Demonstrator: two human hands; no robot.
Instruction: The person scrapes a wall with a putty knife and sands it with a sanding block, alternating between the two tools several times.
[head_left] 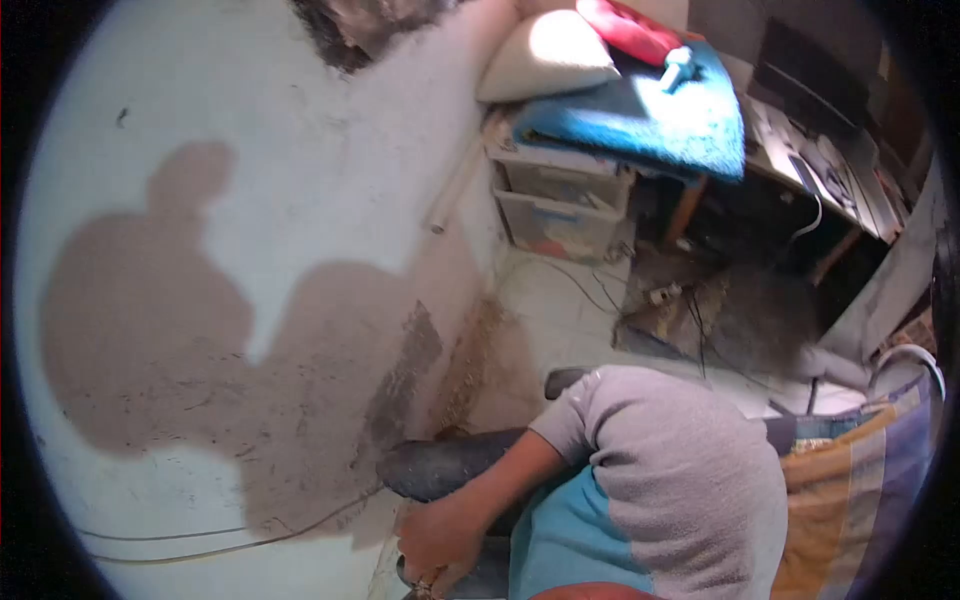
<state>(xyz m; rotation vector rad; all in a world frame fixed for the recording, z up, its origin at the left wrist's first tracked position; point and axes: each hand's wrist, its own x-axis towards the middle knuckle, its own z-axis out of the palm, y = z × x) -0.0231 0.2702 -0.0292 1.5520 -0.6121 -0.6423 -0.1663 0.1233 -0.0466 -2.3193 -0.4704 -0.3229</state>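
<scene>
Left of the grip (440, 545): white wall (300, 170), scuffed grey low down, large soft-edged shadows (150, 310) across it; thin cable (180, 560) along its lower part. Wall far above grip: rough brown patch (375, 30). Beyond grip: pale tiled floor (555, 300), brown grit (465, 375) along wall base, loose cords (585, 285). Farther beyond: blue cover (620, 130) over low furniture, white pillow (550, 60) and red cloth (630, 30) on top, clear plastic drawers (560, 220) below. Far right of grip: desk (770, 125), dark monitor (810, 75). Nearer right: striped cloth (850, 480), orange and purple. Light: strongest on blue cover, dim under desk
</scene>
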